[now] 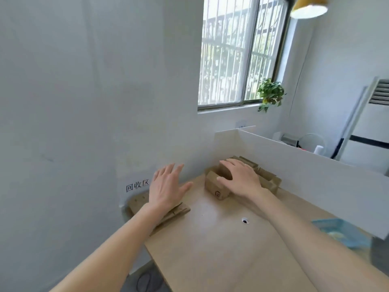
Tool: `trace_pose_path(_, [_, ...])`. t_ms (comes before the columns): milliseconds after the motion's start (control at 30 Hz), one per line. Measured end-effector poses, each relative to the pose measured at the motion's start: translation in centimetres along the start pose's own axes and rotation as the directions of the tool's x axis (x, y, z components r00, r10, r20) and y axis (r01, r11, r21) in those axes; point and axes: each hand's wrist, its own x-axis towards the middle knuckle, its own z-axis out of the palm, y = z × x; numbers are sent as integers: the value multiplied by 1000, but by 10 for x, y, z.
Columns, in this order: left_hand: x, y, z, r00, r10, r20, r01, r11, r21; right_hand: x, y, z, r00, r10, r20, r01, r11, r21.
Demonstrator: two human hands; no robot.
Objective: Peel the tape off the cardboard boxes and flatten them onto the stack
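Landmark: the cable hole (pixel 244 220) in the wooden table (pixel 210 249). Going left to right.

Far left of the hole, at the table's left edge under the wall label (pixel 137 185), we see the flattened stack (pixel 177 210). It lies flat and is partly hidden by the left forearm.

Our left hand (pixel 166 188) is up-left of the hole, above the stack's far end. Its fingers are spread and straight and grip nothing. We can't tell whether it touches the stack.

Up from the hole, slightly left, stands the small cardboard box (pixel 216 186), not yet flattened. It butts against more boxes (pixel 267 179) behind and to its right, near the white divider (pixel 294 161). We can't make out any tape at this resolution.

Our right hand (pixel 242 178) lies on top of that small box. The palm is down, the fingers reach over the top toward the far-left side, and the thumb lies on the near face. It looks like a loose grasp rather than a firm pinch.

Our read:
- The box is already under the right hand, so the right hand is the nearer one.
- The stack lies left of the box, across the bare table.
- The left hand is free to take a flap or the tape end.

Right of the hole, at the table edge, sits a blue tray (pixel 341 230).
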Motion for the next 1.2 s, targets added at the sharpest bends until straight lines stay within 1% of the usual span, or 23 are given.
trace_pose_path(200, [-14, 158, 26, 993, 118, -1, -118, 993, -30, -89, 129, -77, 993, 109, -40, -110, 993, -38])
trace_pose_path(367, [-36, 290, 68, 986, 163, 43, -159, 983, -89, -165, 251, -125, 988, 153, -28, -155, 983, -97])
trace_pose_path(500, [-45, 365, 105, 981, 185, 62, -179, 979, -99, -204, 330, -142, 975, 222, -11, -222, 971, -93])
trace_pose_path(600, [-42, 407, 130, 976, 193, 100, -182, 977, -111, -216, 375, -143, 972, 234, 20, -232, 969, -80])
trace_pose_path(733, [-13, 448, 167, 973, 208, 102, -199, 976, -94, -202, 424, -141, 971, 237, 21, -234, 969, -80])
trace_pose_path(833, [15, 466, 210, 973, 199, 120, -187, 977, -105, -175, 462, -126, 971, 240, 23, -237, 968, -75])
trace_pose_path(933, [41, 475, 248, 972, 189, 138, -177, 980, -95, -148, 494, -109, 969, 238, 66, -232, 969, -90])
trace_pose_path(1000, [58, 481, 267, 977, 169, 132, -158, 983, -91, -124, 514, -100, 972, 228, 64, -222, 971, -95])
trace_pose_path(1200, [109, 481, 308, 982, 98, 161, -87, 993, -74, -59, 559, -63, 976, 176, 126, -169, 984, -64])
